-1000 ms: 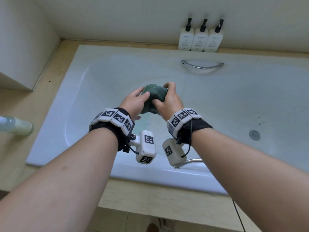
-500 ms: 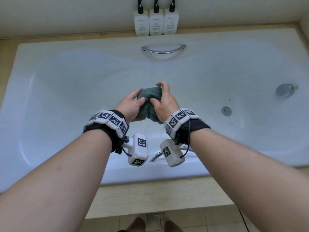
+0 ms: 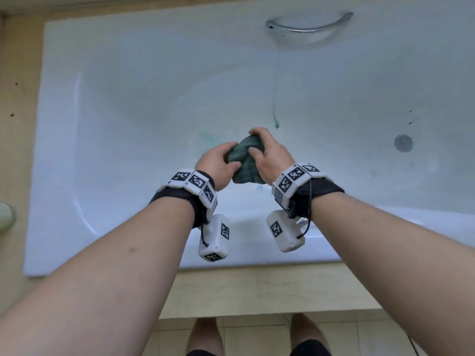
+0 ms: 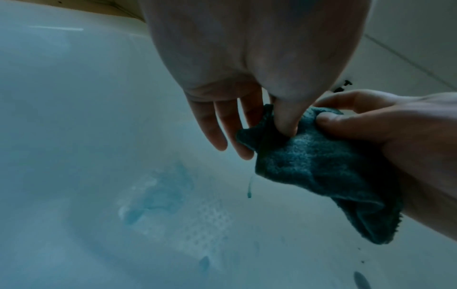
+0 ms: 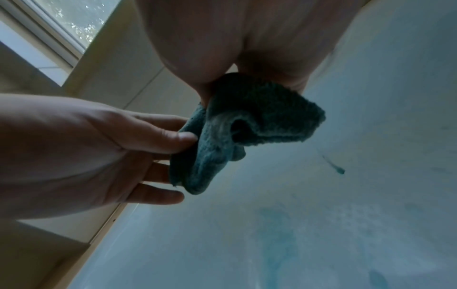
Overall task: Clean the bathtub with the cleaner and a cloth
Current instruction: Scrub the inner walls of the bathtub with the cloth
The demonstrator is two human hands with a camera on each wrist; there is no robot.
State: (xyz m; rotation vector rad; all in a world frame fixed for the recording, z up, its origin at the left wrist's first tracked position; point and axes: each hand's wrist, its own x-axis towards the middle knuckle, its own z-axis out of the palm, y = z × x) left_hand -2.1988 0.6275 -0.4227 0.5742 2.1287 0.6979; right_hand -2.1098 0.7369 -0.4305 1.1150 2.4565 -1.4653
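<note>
A dark green cloth (image 3: 246, 160) is bunched between both hands above the floor of the white bathtub (image 3: 133, 104). My left hand (image 3: 231, 155) pinches its left side with thumb and forefinger, while the other fingers (image 4: 217, 127) stay straight. My right hand (image 3: 254, 141) grips the cloth's upper right part. In the left wrist view a drop hangs from the cloth (image 4: 321, 166). In the right wrist view the cloth (image 5: 247, 121) droops in folds. A blue-green streak of cleaner (image 3: 275, 109) runs down the far wall. A pale blue patch of cleaner (image 4: 160, 191) lies on the tub floor.
A chrome grab handle (image 3: 308, 24) sits on the far wall and the drain (image 3: 403, 143) lies to the right. A pale bottle (image 3: 6, 217) rests on the beige ledge at the left edge. Near my feet runs the tub's front rim (image 3: 257, 253).
The view has tipped down toward the tub, so the three pump bottles are out of sight. Both hands keep hold of the cloth and sit lower over the tub floor.
</note>
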